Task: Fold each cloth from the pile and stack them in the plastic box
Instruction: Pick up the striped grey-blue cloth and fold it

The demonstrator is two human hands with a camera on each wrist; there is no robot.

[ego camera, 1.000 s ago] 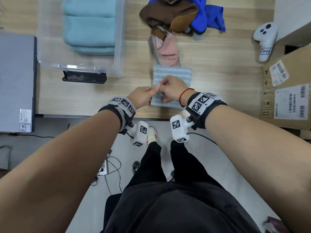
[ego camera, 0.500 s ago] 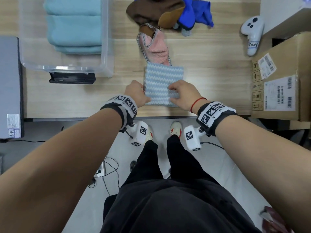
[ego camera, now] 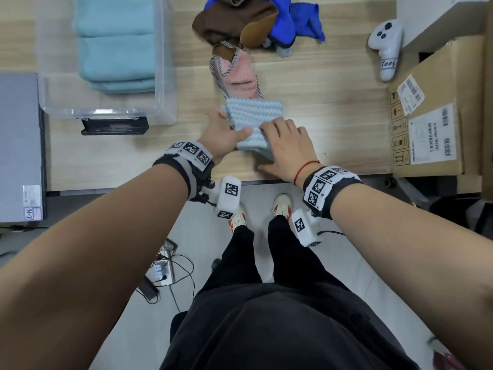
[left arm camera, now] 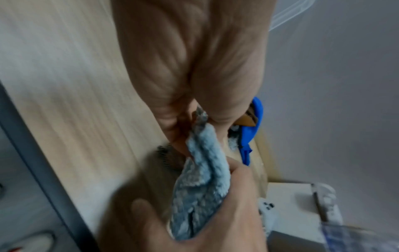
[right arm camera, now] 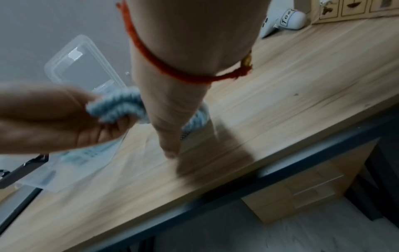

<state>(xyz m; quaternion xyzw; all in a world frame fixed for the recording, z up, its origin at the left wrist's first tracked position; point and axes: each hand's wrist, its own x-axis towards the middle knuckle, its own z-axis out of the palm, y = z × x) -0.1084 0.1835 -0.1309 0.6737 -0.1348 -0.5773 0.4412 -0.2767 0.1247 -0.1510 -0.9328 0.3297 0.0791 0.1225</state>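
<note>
The folded light-blue cloth [ego camera: 253, 121] lies on the table [ego camera: 320, 124] near its front edge, just below the pink cloth [ego camera: 240, 73] that trails from the pile [ego camera: 250, 20]. The left hand [ego camera: 222, 137] grips the cloth's left edge, thumb on top and fingers [right arm camera: 108, 129] curled beneath, so that side is raised off the wood. The right hand [ego camera: 286, 148] rests on the cloth's near right corner with fingers spread and fairly straight, grasping nothing.

Judgement: folding of this cloth appears finished; the step in hand is the pickup for transfer. The plastic box [ego camera: 165, 76] stands to the left with folded teal cloths [ego camera: 114, 49] already in it. The next move calls for lifting the bundle without letting the layers open, then setting it flat on that stack.
</note>
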